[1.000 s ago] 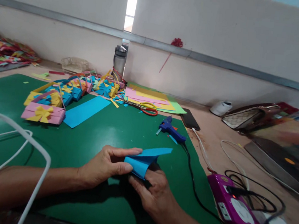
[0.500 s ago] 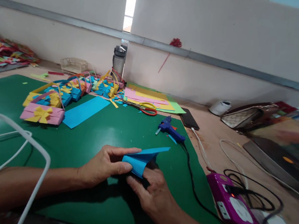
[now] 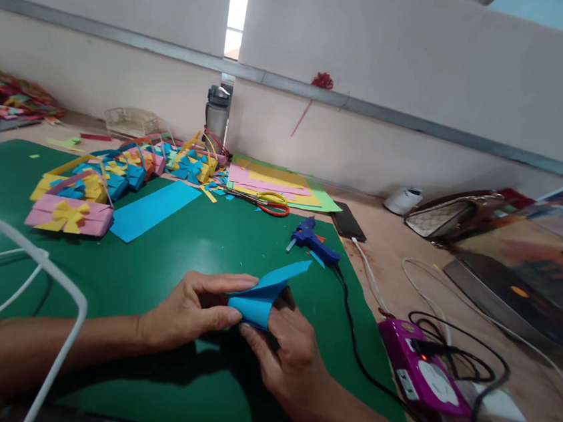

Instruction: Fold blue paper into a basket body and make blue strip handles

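Observation:
Both hands hold a folded sheet of blue paper [image 3: 253,310] above the green cutting mat [image 3: 168,280]. My left hand [image 3: 196,306] pinches its left end between thumb and fingers. On the other side, my right hand [image 3: 292,343] grips the right end, with its fingers partly inside the fold and hidden. One flap of the paper stands up and slants to the upper right. A flat blue paper strip [image 3: 155,210] lies on the mat beyond my left hand. Past my right hand rests a blue glue gun [image 3: 314,240] with its black cord trailing.
Several small paper baskets [image 3: 70,215] with bows stand at the left. Scissors [image 3: 272,205] lie by stacked coloured paper [image 3: 269,179]. A phone [image 3: 348,221], a purple power strip [image 3: 423,367] and loose cords are at the right. A white tube frame [image 3: 54,271] crosses the lower left.
The view has shifted slightly, so most things sit further left. The paper's upper flap now rises more steeply, and my right fingers have shifted a little on the fold.

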`<state>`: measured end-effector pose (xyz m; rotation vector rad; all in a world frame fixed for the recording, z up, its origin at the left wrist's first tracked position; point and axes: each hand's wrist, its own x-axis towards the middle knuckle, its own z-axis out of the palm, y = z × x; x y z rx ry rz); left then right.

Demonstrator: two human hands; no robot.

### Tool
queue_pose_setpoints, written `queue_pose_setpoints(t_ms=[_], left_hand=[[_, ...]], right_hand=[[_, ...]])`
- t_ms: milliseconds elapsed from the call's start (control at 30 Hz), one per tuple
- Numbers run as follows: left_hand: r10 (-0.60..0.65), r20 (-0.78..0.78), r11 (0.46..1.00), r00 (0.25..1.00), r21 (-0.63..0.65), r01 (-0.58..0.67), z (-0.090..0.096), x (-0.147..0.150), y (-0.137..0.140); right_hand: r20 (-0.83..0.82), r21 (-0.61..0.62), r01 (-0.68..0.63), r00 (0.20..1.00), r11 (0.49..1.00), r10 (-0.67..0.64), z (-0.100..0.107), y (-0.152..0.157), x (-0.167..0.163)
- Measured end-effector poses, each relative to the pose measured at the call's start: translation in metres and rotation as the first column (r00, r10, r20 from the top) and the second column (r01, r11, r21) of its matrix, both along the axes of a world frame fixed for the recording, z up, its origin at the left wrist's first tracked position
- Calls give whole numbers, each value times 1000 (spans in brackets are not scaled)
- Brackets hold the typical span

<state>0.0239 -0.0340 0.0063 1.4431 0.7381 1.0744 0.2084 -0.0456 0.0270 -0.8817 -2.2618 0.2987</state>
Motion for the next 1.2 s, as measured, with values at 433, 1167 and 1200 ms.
queue_pose_setpoints(t_ms=[433, 1167, 1200], left_hand=[[88, -58, 897, 994, 440, -54, -3, -2, 5], [398, -259, 577, 880, 816, -21, -2, -5, 5], [404, -259, 575, 877, 818, -23, -1, -5, 6]], right_hand=[[48, 51, -1, 999, 999, -2, 1, 0, 1], [45, 56, -53, 998, 997, 51, 12, 1, 5], [17, 40, -53, 998, 998, 52, 14, 1, 6]])
